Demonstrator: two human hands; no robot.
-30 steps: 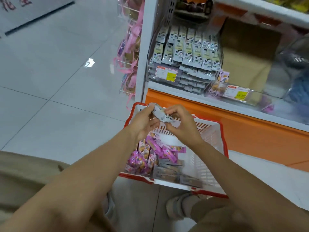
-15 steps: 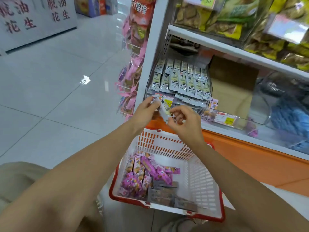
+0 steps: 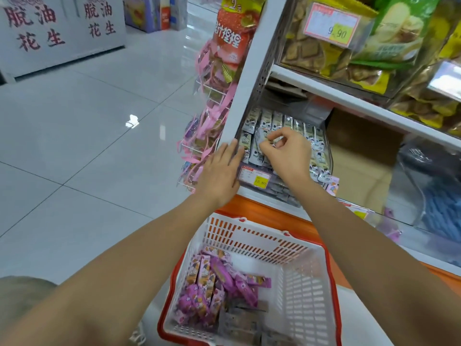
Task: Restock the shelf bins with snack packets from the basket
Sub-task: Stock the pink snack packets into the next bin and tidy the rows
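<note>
At the clear shelf bin, the right hand is pinching the grey snack packet, raised from above the basket, into the rows, while the left hand, having released it, is bracing flat-fingered against the bin's corner, so this placement is apparently nearing completion.

White red-rimmed basket, purple packets.

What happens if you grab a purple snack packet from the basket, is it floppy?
Probably light and slightly bendy: the purple packets are small, thin wrappers heaped loosely in the basket. Their shiny film looks slippery, so one might slide from loose fingers.
</note>
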